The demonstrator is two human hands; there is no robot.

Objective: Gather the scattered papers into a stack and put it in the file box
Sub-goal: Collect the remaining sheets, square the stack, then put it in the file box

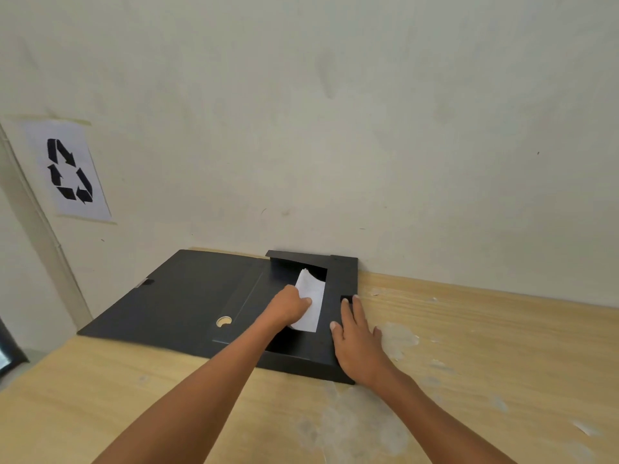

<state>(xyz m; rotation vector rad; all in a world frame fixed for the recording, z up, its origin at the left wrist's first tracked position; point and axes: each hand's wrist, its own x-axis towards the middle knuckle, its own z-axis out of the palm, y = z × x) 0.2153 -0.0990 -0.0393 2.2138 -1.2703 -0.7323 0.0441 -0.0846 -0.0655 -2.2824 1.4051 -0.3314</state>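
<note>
A black file box [341, 283] lies open and flat on the wooden table against the wall, its lid [187, 296] folded out to the left. Inside its tray sits a white stack of papers [311, 293], tilted with its far end raised. My left hand [289, 308] reaches into the tray and grips the papers' left edge, thumb on top. My right hand [356, 343] lies flat with spread fingers on the box's right wall, palm partly on the table.
The wooden table [485, 346] has pale worn patches on its right half. A pale wall rises just behind the box. A sheet with a recycling symbol [68, 170] is taped to the wall at left. A dark object [8, 349] sits at the left edge.
</note>
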